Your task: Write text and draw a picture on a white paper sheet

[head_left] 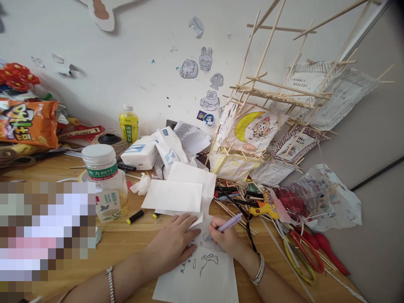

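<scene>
My right hand grips a light purple pen, its tip low against a thin, see-through sheet of paper. Beneath that sheet lies a white paper with black line drawings and a few handwritten characters. Spread flat on the papers, my left hand presses at their left side with its fingers apart. Just beyond my hands sits a folded blank white sheet. A black marker with a yellow end rests to the left of it.
At the right stands a wooden-stick frame hung with drawn paper panels. Below it are a yellow glue gun and red-handled scissors. A lidded plastic jar, tissue packs and a yellow bottle stand left of centre.
</scene>
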The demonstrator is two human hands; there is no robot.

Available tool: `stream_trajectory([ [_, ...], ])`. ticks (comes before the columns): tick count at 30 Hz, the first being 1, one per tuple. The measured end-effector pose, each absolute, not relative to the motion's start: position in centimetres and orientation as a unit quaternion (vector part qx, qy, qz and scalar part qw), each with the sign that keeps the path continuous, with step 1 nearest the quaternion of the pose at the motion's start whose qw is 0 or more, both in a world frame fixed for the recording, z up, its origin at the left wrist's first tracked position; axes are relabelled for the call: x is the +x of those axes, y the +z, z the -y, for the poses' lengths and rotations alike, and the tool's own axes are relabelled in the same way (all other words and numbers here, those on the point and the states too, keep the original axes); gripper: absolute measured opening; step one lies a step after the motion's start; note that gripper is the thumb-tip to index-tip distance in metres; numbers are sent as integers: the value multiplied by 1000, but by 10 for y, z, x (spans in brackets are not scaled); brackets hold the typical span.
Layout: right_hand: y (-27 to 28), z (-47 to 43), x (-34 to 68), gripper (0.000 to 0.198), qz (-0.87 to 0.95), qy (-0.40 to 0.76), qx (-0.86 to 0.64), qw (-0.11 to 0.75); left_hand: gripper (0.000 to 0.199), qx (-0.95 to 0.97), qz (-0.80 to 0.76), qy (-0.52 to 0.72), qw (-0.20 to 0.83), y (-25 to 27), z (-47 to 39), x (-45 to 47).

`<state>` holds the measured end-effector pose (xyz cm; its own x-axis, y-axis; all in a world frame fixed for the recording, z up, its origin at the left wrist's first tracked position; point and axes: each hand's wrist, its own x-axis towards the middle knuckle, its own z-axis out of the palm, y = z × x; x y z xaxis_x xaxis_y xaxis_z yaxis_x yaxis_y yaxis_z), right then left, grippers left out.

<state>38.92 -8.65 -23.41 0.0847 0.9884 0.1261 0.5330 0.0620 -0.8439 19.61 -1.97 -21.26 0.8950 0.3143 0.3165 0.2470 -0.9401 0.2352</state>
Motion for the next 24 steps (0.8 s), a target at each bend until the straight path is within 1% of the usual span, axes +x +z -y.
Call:
stream_trajectory([
  [7, -226, 91, 390, 23, 590, 306, -625, 409, 30, 967, -156, 171, 106, -212, 20, 196],
  [12, -223, 94, 389, 24, 607, 303, -621, 392, 26, 963, -173, 185, 96, -216, 19, 195],
  [18, -222, 93, 384, 28, 669, 220, -606, 370, 27, 962, -172, 187, 96, -216, 18, 195],
  [24, -220, 93, 383, 30, 684, 192, -607, 355, 28, 962, -172, 190, 94, -217, 17, 195],
])
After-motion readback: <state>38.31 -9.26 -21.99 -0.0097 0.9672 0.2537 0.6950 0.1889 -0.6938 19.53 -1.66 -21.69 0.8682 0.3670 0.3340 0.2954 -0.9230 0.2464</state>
